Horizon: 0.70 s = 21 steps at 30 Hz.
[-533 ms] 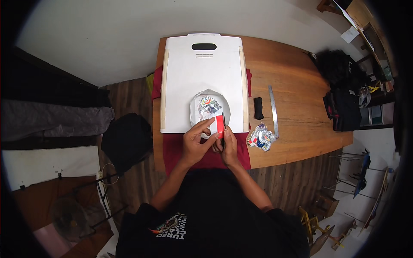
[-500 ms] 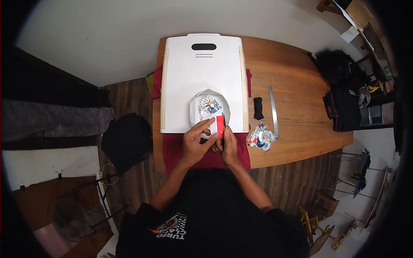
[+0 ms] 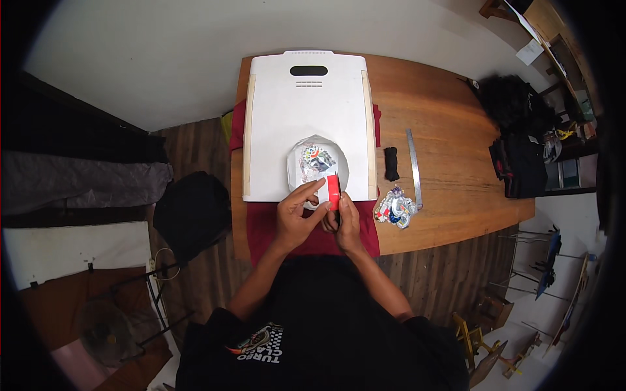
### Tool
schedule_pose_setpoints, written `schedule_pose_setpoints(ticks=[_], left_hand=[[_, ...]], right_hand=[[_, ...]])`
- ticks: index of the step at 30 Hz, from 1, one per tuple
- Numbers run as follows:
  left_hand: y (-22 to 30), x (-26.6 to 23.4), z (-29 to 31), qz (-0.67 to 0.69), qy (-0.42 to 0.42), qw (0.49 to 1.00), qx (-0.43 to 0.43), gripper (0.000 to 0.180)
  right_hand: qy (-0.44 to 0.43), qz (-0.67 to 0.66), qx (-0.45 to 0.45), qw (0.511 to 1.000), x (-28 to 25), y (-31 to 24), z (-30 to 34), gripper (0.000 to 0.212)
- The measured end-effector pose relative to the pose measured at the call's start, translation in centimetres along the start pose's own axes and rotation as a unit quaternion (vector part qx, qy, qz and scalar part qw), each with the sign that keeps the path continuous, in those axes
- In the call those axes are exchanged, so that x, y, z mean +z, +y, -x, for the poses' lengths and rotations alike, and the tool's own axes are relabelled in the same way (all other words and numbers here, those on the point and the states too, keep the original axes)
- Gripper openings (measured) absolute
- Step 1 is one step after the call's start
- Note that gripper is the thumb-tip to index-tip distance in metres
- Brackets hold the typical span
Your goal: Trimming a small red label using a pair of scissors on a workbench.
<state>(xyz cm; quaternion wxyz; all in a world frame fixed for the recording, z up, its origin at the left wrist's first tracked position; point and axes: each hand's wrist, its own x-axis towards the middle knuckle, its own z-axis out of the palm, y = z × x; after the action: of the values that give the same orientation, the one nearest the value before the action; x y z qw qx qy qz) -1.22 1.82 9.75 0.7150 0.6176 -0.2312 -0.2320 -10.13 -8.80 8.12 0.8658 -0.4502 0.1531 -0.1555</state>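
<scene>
My left hand [image 3: 300,215] pinches a piece of red and white film [image 3: 333,190] between thumb and fingertips. My right hand [image 3: 347,221] is closed around a pair of dark scissors [image 3: 340,178], whose thin blades run along the red right edge of the piece. Both hands are close together over the near rim of a round white bowl-like container [image 3: 345,159]. Inside it lie printed cutouts [image 3: 317,158] in several colours. The scissors' handles are mostly hidden by my right fingers.
A white board [image 3: 306,114] with a slot lies under the container, over dark red cloth [image 3: 365,228] on a wooden table [image 3: 443,111]. To the right are a black rolled bundle [image 3: 391,163], a metal ruler [image 3: 414,168] and a pile of cut printed pieces [image 3: 396,208].
Both hands stay at nearly the same spot over the container. The scissors have shifted only slightly along the red edge; the film piece is still held.
</scene>
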Motion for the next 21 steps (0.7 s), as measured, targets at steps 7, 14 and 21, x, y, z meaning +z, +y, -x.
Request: schedule_pose_setpoints(ticks=[7, 14, 21], left_hand=[[0.31, 0.15, 0.10, -0.012, 0.006, 1.000, 0.002, 0.057], [0.43, 0.22, 0.09, 0.002, 0.008, 1.000, 0.002, 0.057], [0.27, 0.07, 0.06, -0.004, 0.002, 1.000, 0.012, 0.057]], right_hand=[[-0.004, 0.011, -0.008, 1.000, -0.44, 0.44, -0.31, 0.033], [0.007, -0.006, -0.001, 1.000, -0.31, 0.35, -0.06, 0.034], [-0.006, 0.001, 0.001, 1.000, -0.51, 0.08, 0.02, 0.035]])
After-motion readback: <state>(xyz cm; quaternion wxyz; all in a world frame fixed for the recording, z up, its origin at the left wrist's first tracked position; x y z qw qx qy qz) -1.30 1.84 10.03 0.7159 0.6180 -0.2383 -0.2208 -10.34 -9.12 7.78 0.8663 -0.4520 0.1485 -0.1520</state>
